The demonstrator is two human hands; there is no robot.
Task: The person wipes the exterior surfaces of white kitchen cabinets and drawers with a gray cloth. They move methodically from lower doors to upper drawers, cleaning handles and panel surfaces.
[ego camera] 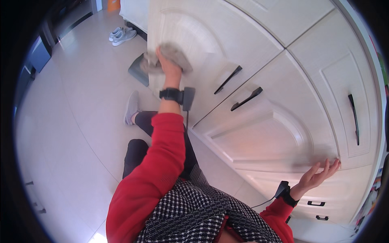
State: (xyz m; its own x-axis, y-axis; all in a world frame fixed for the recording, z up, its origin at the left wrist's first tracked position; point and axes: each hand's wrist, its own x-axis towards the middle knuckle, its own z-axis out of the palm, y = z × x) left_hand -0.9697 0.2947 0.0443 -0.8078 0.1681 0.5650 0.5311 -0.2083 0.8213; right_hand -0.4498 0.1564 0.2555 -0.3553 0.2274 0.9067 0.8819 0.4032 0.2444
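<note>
My left hand point(170, 65) is pressed with a grey-brown cloth point(176, 56) against the upper part of a white cabinet door point(197, 36); hand and cloth are blurred, and part of the cloth hangs over the door's left edge. Lower right in the view, my right hand point(319, 176) holds nothing, its fingers spread and their tips at the seam beside another white panelled door point(258, 136). Between the hands, two black bar handles point(228, 79) point(246, 98) sit on neighbouring doors. Each wrist wears a black strap with a small device.
A grey object point(139, 71) stands on the floor behind the cloth-side door edge. Grey sneakers point(124, 36) lie on the tiled floor point(76, 121) farther off. Another black handle point(354, 120) and small drawer pulls point(316, 203) stick out at right. Cables hang from the wrist devices.
</note>
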